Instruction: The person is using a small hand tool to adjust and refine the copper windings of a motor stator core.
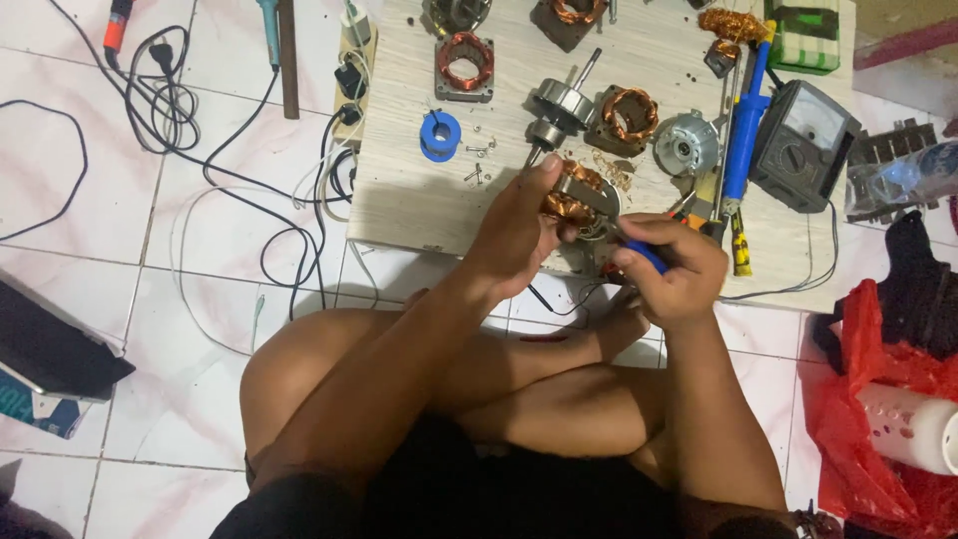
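My left hand (519, 235) grips a small motor stator (577, 196) with copper windings and a metal core, held just above the near edge of the low wooden board (399, 190). My right hand (674, 271) is closed around a blue-handled tool (645, 257), its tip hidden between the hands, right beside the stator. My bare knees and crossed legs fill the lower middle of the view.
On the board lie several copper-wound stators (464, 62), a rotor with shaft (559, 105), a blue spool (440, 135), a round metal cover (686, 143), a blue solder sucker (743, 130) and an analogue meter (803, 140). Cables (200, 140) sprawl over the white tiles. A red bag (878, 399) lies at right.
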